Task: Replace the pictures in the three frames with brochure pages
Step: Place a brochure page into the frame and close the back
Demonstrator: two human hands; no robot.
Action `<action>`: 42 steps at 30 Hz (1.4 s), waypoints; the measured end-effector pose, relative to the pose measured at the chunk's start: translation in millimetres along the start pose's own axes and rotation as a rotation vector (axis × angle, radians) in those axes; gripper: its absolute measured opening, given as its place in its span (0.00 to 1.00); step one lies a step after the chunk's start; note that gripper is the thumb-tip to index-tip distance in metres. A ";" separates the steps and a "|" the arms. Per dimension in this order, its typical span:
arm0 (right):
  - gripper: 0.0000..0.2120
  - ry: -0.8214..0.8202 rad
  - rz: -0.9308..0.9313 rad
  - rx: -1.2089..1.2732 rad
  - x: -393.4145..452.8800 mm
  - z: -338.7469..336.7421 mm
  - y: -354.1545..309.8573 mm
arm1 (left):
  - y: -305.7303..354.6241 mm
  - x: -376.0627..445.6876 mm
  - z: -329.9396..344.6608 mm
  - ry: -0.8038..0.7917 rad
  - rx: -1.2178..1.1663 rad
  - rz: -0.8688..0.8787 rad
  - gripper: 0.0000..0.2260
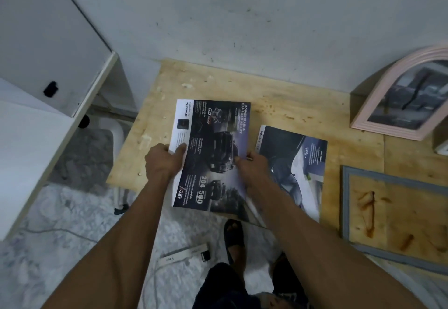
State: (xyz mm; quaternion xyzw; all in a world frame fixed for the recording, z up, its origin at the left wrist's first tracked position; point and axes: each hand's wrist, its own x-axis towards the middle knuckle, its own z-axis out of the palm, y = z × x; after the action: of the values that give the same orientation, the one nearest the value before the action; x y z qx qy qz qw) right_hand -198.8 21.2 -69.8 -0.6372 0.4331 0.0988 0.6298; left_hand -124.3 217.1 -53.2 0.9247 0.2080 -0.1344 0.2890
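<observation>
Bare forearms, no sleeves; 2 hands: left hand [164,160], right hand [253,168]. Dark shorts [232,289], dark sandal [234,234].

A dark car page [211,153] is hanging over the table edge. Another page [298,163] is lying just right. Two frames [402,97] are sitting farther right.

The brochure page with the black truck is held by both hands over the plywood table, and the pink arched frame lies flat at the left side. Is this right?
One detail is wrong. In the head view the pink arched frame is at the right side, leaning against the wall. The rest holds: left hand and right hand hold the brochure page over the plywood table.
</observation>
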 end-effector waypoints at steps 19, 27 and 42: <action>0.20 0.260 -0.093 0.640 -19.1 -309.8 -31.9 | 196.2 -141.3 51.4 -0.646 -0.316 0.549 0.09; 0.14 0.444 -0.072 0.907 -35.9 -427.9 32.0 | 210.0 -226.6 112.9 -0.818 -0.503 0.196 0.21; 0.14 0.211 0.107 0.472 -28.6 -541.9 134.4 | 183.3 -353.5 221.6 -0.495 -0.478 0.106 0.10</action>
State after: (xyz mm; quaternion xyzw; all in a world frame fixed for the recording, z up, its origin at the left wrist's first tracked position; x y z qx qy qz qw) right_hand -534.4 -425.3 -45.5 -0.4556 0.5405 -0.0389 0.7062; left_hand -378.1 -159.1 -11.8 0.7797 0.1089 -0.2870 0.5458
